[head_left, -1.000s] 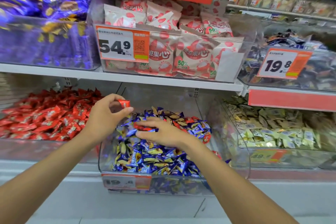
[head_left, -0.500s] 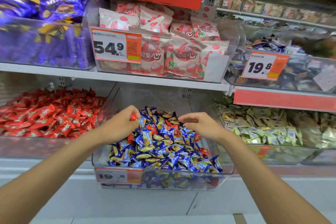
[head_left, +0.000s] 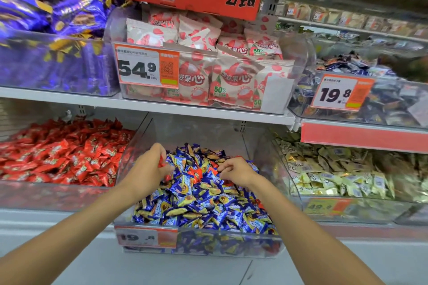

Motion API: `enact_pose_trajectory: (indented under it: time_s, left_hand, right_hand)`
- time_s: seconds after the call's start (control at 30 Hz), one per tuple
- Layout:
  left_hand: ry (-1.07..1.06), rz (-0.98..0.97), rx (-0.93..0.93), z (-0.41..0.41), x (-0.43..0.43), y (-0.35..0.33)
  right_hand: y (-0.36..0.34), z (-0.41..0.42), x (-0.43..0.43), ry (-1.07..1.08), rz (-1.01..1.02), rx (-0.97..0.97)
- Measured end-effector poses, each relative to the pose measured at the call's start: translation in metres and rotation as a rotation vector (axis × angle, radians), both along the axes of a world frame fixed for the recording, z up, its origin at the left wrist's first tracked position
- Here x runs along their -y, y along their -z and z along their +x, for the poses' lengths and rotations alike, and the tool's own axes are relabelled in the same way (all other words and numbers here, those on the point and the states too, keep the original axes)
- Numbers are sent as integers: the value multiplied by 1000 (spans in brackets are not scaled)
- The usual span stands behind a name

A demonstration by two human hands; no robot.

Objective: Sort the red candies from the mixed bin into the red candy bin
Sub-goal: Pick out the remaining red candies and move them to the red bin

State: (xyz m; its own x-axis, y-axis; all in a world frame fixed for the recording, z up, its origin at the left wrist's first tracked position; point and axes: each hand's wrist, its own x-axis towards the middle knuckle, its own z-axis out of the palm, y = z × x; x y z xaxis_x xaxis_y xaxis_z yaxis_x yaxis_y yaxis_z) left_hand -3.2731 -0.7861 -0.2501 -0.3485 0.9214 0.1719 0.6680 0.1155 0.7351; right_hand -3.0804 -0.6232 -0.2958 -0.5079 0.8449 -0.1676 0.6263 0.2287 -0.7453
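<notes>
Shop shelving, lower level: fingers [head_left: 156,150] of the left hand [head_left: 148,169] are clenched round red candies [head_left: 161,161] over the mixed bin [head_left: 220,244], lower than a second ago. The right hand [head_left: 236,170], then flat on the pile, now curls its fingers at the blue-and-gold wrappers [head_left: 196,203]; whether it grips anything cannot be told. The red candy bin [head_left: 46,194] stands just left, heaped with red wrappers. Legible price tags: "19.8" [head_left: 146,237] on the mixed bin, "54.9" [head_left: 148,68] on the bin of pink-white bags [head_left: 231,81] above.
</notes>
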Motion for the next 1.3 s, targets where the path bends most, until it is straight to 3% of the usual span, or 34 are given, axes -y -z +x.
enact_pose_trajectory:
  time_s: [0.1, 0.2, 0.43, 0.63, 0.77, 0.9, 1.03, 1.1, 1.2, 1.3]
  left_hand:
    - [-11, 88, 1, 4, -9, -14]
    - [83, 106, 2, 15, -23, -16]
    - [357, -202, -156, 32, -47, 0]
    - [354, -372, -219, 19, -47, -5]
    - [329, -336, -223, 8, -42, -10]
    - [238, -198, -166, -4, -38, -13]
    - [113, -43, -76, -15, -37, -20]
    - [135, -59, -67, -15, -36, -20]
    - [217, -106, -71, -9, -36, -14]
    - [287, -113, -118, 0, -37, -11]
  right_hand:
    - [-5, 6, -2, -2, -45, -33]
    - [-6, 8, 7, -114, -62, 73]
    - [-23, 11, 15, -15, -50, -59]
    - [-48, 19, 20, 13, -10, -128]
    - [-63, 23, 24, 16, -198, -324]
    - [-68, 21, 26, -129, -403, -406]
    - [-40, 6, 21, -19, 8, -65]
    - [-27, -5, 23, -66, 11, 10]
    - [-13, -19, 22, -89, 27, 16]
    - [-21, -18, 22, -24, 50, -129]
